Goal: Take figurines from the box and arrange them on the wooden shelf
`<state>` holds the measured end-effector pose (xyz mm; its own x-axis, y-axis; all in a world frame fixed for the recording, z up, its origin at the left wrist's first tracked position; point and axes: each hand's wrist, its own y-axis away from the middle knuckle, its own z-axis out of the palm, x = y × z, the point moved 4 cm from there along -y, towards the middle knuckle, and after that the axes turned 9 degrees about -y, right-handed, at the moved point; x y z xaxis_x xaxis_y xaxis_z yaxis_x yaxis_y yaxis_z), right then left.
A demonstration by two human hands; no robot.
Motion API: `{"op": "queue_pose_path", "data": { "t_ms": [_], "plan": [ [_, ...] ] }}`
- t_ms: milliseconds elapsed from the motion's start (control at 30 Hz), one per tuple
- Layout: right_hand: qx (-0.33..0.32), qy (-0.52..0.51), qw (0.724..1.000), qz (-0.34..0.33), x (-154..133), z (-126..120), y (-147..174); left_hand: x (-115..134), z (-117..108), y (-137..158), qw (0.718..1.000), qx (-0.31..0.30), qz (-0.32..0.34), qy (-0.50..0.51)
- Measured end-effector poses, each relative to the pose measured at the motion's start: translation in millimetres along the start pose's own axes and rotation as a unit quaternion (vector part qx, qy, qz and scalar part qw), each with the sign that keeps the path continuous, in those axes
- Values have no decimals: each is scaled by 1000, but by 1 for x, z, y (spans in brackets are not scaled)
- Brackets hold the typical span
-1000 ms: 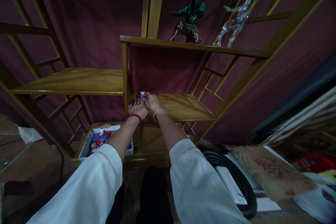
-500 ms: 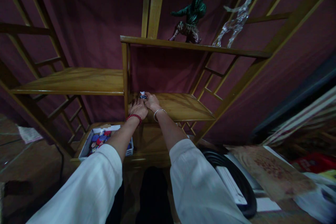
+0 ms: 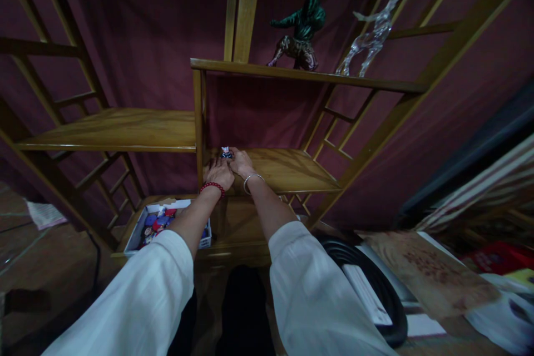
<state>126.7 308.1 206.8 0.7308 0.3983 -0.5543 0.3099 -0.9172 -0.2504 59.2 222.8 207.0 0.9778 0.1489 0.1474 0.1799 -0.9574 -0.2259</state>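
Note:
A small figurine [image 3: 226,152], white on top with a dark base, stands at the left end of the middle wooden shelf [image 3: 292,169]. My right hand [image 3: 242,163] is on its right side, the fingers bent in and closed against it. Just in front and to the left is my left hand [image 3: 220,173], palm down, its fingers stretched out and slightly apart near the figurine's base. A red bead bracelet [image 3: 213,185] circles the left wrist and a silver bangle [image 3: 252,178] the right. The fingertips are partly hidden.
On the upper shelf [image 3: 250,66] stand a green hooded figure [image 3: 306,25] and a clear deer figurine [image 3: 371,39]. Below left, a white box [image 3: 136,236] holds several red and blue figures. A coiled black hose [image 3: 400,311] and flat boards [image 3: 434,272] lie at lower right.
Both hands and the small figurine keep nearly the same place. The view has shifted very slightly.

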Motion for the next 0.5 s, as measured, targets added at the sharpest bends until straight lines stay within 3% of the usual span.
{"op": "queue_pose_path", "data": {
  "t_ms": [500],
  "plan": [
    [5,-6,1000,-14,1,1,0,0,-2,1,1000,6,-4,10]
  ]
}}
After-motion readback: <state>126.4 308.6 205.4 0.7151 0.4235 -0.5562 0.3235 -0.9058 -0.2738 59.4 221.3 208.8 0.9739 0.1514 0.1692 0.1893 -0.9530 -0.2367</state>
